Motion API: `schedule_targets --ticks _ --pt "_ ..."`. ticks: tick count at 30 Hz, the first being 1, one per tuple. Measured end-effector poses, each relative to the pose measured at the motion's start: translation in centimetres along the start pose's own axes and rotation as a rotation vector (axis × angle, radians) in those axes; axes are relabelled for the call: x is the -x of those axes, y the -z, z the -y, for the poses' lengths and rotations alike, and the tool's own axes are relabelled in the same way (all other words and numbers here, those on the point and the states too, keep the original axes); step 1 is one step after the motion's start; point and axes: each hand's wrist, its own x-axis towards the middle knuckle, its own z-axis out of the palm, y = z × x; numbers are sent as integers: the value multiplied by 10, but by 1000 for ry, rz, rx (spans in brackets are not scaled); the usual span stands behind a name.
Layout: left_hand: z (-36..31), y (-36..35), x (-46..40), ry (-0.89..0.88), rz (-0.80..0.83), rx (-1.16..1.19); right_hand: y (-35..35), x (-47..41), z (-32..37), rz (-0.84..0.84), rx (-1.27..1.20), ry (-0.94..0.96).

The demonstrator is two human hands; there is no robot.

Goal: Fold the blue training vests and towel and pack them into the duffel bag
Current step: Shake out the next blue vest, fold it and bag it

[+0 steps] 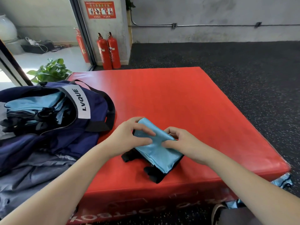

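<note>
A light blue training vest with black trim lies partly folded near the front of the red soft box. My left hand grips its upper fold, thumb under and fingers over the cloth. My right hand pinches the same fold from the right. To the left, the navy duffel bag marked LVQUE stands unzipped, with folded light blue vests stacked inside. More light blue cloth hangs beyond the box's right front corner.
Two red fire extinguishers stand by the wall behind the box, and a potted plant sits behind the bag. Dark speckled rubber floor surrounds the box. A grey cloth lies under the bag. A shoe shows at the bottom.
</note>
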Motion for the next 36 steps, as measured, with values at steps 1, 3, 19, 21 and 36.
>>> schedule_targets --ticks 1,3,19,21,36 --pt "1 4 3 25 47 61 -1 2 2 24 -8 3" --pt "2 8 10 69 99 106 -2 5 5 65 -18 5" --pt "14 57 90 57 -367 127 -57 4 44 -25 -539 28" --pt "16 64 102 39 -395 78 -71 -2 54 -155 -570 62" --pt "85 172 135 82 -1307 334 -209 -104 186 -195 -192 432"
